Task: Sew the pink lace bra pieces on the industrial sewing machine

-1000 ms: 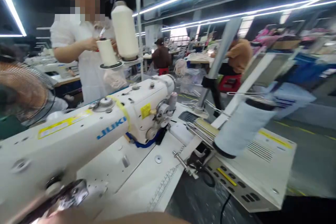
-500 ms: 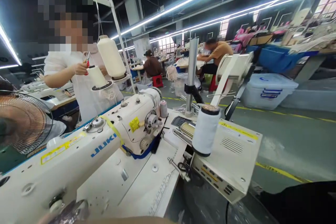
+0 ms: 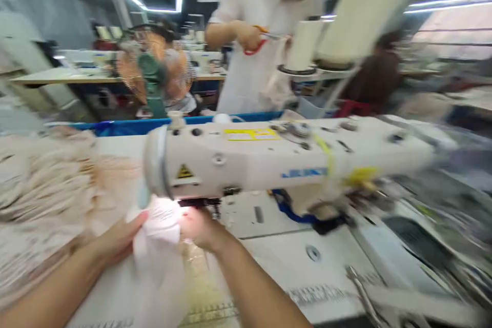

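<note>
A white sewing machine (image 3: 269,156) lies across the middle of the view, blurred by motion. Under its lit needle end, my left hand (image 3: 117,238) rests on a piece of pale white fabric (image 3: 159,246) with its fingers curled on the cloth's left edge. My right hand (image 3: 200,228) presses the same fabric from the right, just below the needle area; its fingers are washed out by the lamp. A heap of beige lace cloth (image 3: 46,189) lies to the left of my hands.
Across the table a person in white (image 3: 265,36) handles red-handled scissors beside cream thread cones (image 3: 303,46). An orange fan (image 3: 151,69) stands behind the table. A ruler strip (image 3: 315,294) marks the table's near edge. Other workers sit far right.
The view has swung left from the machine's right end and thread stand to its needle end. Both my hands and the white fabric have come into view under the needle.
</note>
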Tool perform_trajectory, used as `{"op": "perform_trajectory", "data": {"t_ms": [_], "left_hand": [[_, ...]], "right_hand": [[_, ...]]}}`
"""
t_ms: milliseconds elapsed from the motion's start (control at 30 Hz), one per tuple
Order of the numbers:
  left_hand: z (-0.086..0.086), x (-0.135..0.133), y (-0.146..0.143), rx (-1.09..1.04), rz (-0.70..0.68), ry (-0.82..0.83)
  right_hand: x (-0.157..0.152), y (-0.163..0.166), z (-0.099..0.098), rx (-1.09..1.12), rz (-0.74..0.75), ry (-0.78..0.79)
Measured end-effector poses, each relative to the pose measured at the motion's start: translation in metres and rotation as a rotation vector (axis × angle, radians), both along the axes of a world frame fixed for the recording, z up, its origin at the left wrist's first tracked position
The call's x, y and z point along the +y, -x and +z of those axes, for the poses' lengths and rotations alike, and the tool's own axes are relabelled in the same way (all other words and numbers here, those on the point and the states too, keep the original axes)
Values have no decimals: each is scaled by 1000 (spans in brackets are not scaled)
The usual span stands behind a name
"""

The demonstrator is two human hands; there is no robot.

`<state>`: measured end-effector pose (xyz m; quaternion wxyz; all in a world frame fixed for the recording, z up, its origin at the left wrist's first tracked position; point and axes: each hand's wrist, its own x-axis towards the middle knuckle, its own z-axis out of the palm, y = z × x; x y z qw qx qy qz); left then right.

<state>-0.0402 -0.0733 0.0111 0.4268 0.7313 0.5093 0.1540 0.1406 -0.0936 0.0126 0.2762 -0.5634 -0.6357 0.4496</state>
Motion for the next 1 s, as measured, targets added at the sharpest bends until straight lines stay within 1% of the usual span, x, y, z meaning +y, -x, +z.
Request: {"op": "perform_trajectory", "data": {"t_ms": [33, 67, 100, 133, 200, 267, 367, 467, 533, 633, 733, 867, 933, 1000], "left_hand": [[-9, -1, 7, -102, 50, 97], [-15, 0, 11, -357, 74, 295], [-20, 0, 12, -570, 110, 438], [-22, 2, 12, -725, 173, 510], [-22, 4, 7, -913, 227, 574], [-19, 5, 4, -1004, 179, 622], [-17, 4, 6, -1048, 102, 662], [-20, 5, 14, -1034, 70, 728], [-24, 7, 18, -1015, 39, 780], [-28, 10, 18, -1036, -5, 804], [-28, 9, 13, -1080, -50, 781], [-28, 3, 9, -1086, -96, 692], [-29, 2, 9, -1029, -81, 676], [-30, 5, 9, -953, -34, 674]], "right_hand": [[-1, 0, -2, -5, -9, 2], [-2, 1, -5, 2, -9, 9], [-3, 1, -8, 12, 1, 30], [-3, 2, -12, 22, 14, 56], [-5, 2, -19, 46, 47, 113], [-6, 0, -25, 65, 76, 166], [-8, -4, -26, 95, 90, 243], [-10, -8, -24, 113, 73, 284], [-12, -10, -24, 105, 62, 280], [-14, -11, -24, 91, 45, 233], [-16, -7, -21, 92, 27, 190], [-16, 0, -14, 70, 17, 159], [-14, 3, -12, 56, 50, 136], [-12, 3, -11, 39, 76, 112]]}}
